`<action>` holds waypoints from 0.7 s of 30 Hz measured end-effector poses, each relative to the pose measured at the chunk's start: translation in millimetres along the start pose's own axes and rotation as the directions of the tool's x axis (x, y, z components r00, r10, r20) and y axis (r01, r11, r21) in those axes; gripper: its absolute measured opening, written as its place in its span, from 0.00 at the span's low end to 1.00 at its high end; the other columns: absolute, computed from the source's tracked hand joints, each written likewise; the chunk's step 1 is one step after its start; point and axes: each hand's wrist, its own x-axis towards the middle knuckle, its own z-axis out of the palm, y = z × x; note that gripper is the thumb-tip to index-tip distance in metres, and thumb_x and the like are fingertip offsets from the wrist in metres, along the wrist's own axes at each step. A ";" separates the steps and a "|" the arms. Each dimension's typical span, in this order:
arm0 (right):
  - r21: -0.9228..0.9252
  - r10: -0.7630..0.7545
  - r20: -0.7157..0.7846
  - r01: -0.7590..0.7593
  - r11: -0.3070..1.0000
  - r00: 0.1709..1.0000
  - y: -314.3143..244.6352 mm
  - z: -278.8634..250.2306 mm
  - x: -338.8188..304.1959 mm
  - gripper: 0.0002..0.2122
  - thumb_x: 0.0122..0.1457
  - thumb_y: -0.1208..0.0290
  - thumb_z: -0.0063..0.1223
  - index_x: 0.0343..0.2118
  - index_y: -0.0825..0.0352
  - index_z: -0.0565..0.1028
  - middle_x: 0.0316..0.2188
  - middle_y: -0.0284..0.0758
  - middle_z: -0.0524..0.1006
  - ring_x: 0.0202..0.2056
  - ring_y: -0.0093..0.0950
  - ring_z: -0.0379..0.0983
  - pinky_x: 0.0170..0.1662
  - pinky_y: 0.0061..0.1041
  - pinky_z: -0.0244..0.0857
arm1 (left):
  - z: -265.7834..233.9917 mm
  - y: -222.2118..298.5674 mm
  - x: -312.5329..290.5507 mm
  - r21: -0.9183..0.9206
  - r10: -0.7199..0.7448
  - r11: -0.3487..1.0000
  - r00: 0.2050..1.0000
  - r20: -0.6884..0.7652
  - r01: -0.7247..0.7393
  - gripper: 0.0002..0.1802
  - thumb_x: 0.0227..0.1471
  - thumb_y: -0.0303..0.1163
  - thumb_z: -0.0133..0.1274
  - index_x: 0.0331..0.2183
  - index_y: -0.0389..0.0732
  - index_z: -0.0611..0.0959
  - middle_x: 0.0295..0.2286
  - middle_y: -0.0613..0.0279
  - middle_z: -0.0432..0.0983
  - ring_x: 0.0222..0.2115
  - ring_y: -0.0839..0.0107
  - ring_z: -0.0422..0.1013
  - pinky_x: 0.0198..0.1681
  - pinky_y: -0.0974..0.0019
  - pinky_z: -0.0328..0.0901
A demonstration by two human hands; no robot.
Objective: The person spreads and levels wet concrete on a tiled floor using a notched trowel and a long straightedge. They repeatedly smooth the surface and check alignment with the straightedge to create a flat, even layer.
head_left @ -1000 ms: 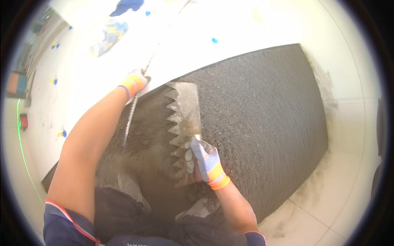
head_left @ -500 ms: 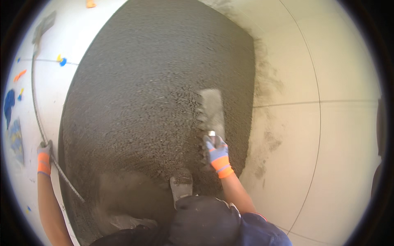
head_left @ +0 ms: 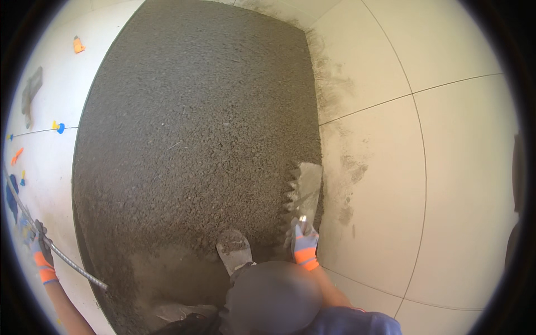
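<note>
My left hand (head_left: 42, 248), in a grey glove with an orange cuff, is closed around a ribbed metal rod (head_left: 67, 261). The rod slants from the far left down to the edge of the dark, grainy mortar bed (head_left: 195, 128). My right hand (head_left: 305, 243), gloved alike, grips the handle of a notched trowel (head_left: 308, 187). Its blade lies flat at the mortar's right side, beside the cream tiles, with the notched edge facing left. The fingers of my right hand are partly hidden around the handle.
My mortar-smeared shoe (head_left: 234, 248) stands on the bed, with another foot (head_left: 184, 311) to its left. On the pale tiles (head_left: 47, 184) at left lie a grey flat tool (head_left: 32, 92), an orange piece (head_left: 79, 44) and blue-yellow clips (head_left: 58, 127). Large smudged cream tiles (head_left: 368, 167) border the right.
My right hand has drawn the trowel nearer to my body, along the right edge. My left hand has moved further left and down with the rod. The whole view has also shifted.
</note>
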 end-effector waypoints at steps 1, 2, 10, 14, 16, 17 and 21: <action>0.037 -0.047 0.025 0.046 0.998 0.999 -1.0 -2.7 5.1 0.08 0.49 0.67 0.50 0.24 0.67 0.68 0.12 0.31 0.67 0.11 0.20 0.62 0.12 0.19 0.55 | 4.2 15.2 -6.5 0.006 0.023 1.000 1.000 0.022 -0.023 0.16 0.45 0.38 0.49 0.38 0.44 0.71 0.22 0.73 0.65 0.15 0.88 0.56 0.14 0.82 0.49; 0.021 0.021 -0.002 -0.021 1.000 1.000 -0.2 -6.2 9.6 0.09 0.49 0.66 0.50 0.24 0.67 0.68 0.12 0.31 0.67 0.11 0.20 0.62 0.13 0.19 0.56 | 11.6 27.0 -14.4 -0.032 0.107 0.994 0.994 0.036 -0.106 0.17 0.46 0.38 0.49 0.39 0.44 0.71 0.22 0.73 0.65 0.15 0.88 0.55 0.14 0.82 0.49; -0.711 -0.362 0.105 0.325 0.624 0.926 59.6 -54.2 4.8 0.11 0.45 0.64 0.51 0.22 0.68 0.70 0.12 0.39 0.68 0.16 0.31 0.67 0.23 0.28 0.61 | 73.3 135.7 -92.2 -0.077 0.297 0.955 0.917 0.267 -0.287 0.23 0.44 0.41 0.49 0.42 0.41 0.68 0.24 0.69 0.66 0.13 0.86 0.57 0.12 0.83 0.51; -0.818 -0.529 0.098 0.372 0.439 0.843 32.0 -38.0 7.1 0.08 0.46 0.69 0.50 0.26 0.69 0.71 0.20 0.43 0.71 0.23 0.36 0.68 0.30 0.31 0.62 | 119.8 172.0 -139.5 0.015 0.355 0.928 0.893 0.277 -0.373 0.12 0.45 0.36 0.44 0.32 0.40 0.72 0.19 0.67 0.65 0.10 0.81 0.57 0.11 0.80 0.53; -0.634 -0.770 0.167 0.666 0.394 0.615 -8.4 -6.2 14.7 0.10 0.47 0.70 0.49 0.31 0.70 0.70 0.26 0.42 0.71 0.26 0.34 0.69 0.32 0.28 0.62 | 141.2 184.2 -175.1 0.054 0.379 0.891 0.803 0.460 -0.451 0.11 0.41 0.32 0.43 0.28 0.36 0.75 0.21 0.61 0.71 0.12 0.79 0.63 0.12 0.79 0.56; -0.530 -0.867 0.163 0.783 0.326 0.471 -31.2 10.6 14.5 0.11 0.47 0.71 0.49 0.33 0.70 0.69 0.28 0.42 0.71 0.27 0.33 0.69 0.33 0.27 0.62 | 161.0 188.0 -188.0 0.081 0.478 0.786 0.686 0.549 -0.613 0.13 0.41 0.33 0.42 0.27 0.34 0.75 0.22 0.59 0.72 0.12 0.79 0.64 0.13 0.80 0.57; 0.193 -0.678 0.619 0.760 0.621 0.397 -121.5 75.0 -18.9 0.16 0.53 0.68 0.43 0.40 0.74 0.64 0.33 0.39 0.70 0.31 0.23 0.68 0.34 0.19 0.62 | 235.8 199.4 -238.6 -0.173 0.406 0.833 0.370 0.836 -0.525 0.10 0.39 0.29 0.44 0.25 0.34 0.76 0.27 0.60 0.74 0.25 0.74 0.71 0.29 0.73 0.66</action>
